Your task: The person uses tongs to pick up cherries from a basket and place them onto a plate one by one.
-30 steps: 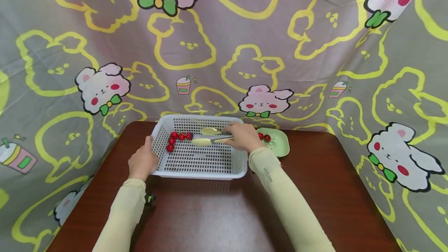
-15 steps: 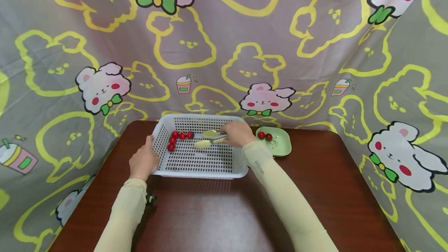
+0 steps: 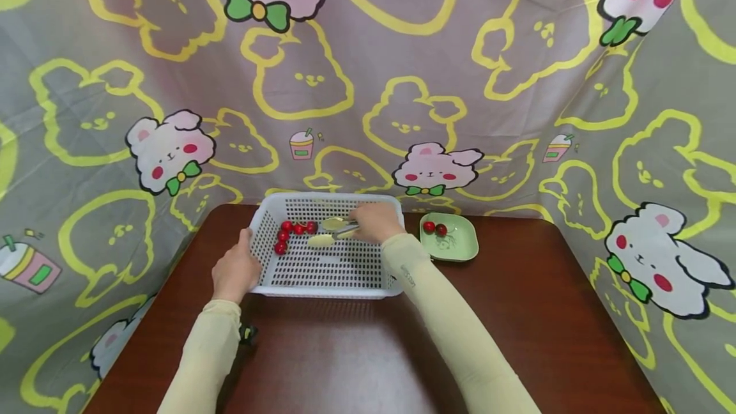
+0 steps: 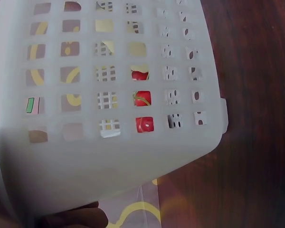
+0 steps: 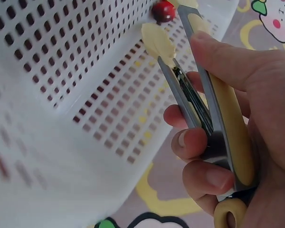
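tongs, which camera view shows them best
The right wrist view: the tongs appear large there, gripped in the right hand, though one tip is cut off by the top edge. The head view shows both tips, but small, handles mostly covered. The left wrist view shows only pale yellow patches through the basket, probably the tips.

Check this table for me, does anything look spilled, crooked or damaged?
Nothing stands out. The white basket sits upright with red fruits inside; two more lie in the green dish, and the right hand holds the tongs. No spill or break shows.
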